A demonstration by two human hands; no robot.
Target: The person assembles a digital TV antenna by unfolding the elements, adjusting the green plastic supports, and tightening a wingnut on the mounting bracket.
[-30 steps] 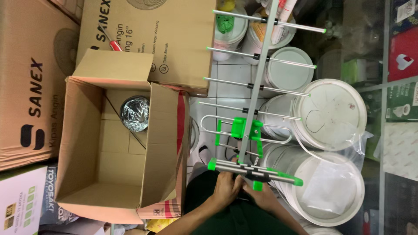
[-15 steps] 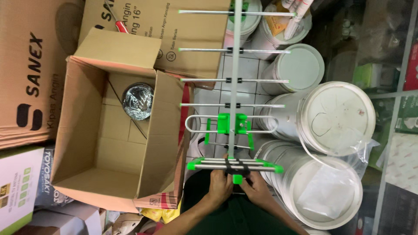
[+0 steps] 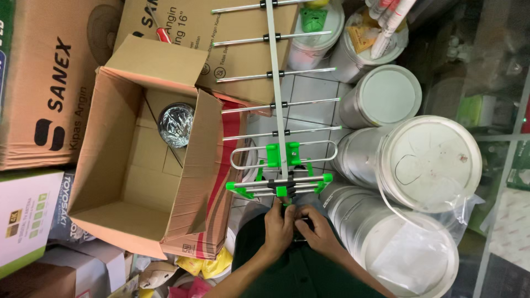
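A metal rod antenna (image 3: 277, 99) with several cross rods and green plastic brackets stands out in front of me, its boom running up the frame. My left hand (image 3: 279, 223) and my right hand (image 3: 313, 226) are both wrapped around its near end, just below the green reflector bracket (image 3: 276, 186). To the left lies an open cardboard box (image 3: 138, 160) with a shiny foil-wrapped lump (image 3: 176, 124) inside.
Large white lidded buckets (image 3: 425, 160) crowd the right side, one covered with clear plastic (image 3: 414, 254). Closed cardboard cartons (image 3: 38, 83) are stacked at the left and top. White floor tiles (image 3: 309, 88) show beneath the antenna.
The antenna has straightened from tilting right to almost upright in the frame, and the view has shifted so the box and buckets sit further right. Both hands stay at its near end.
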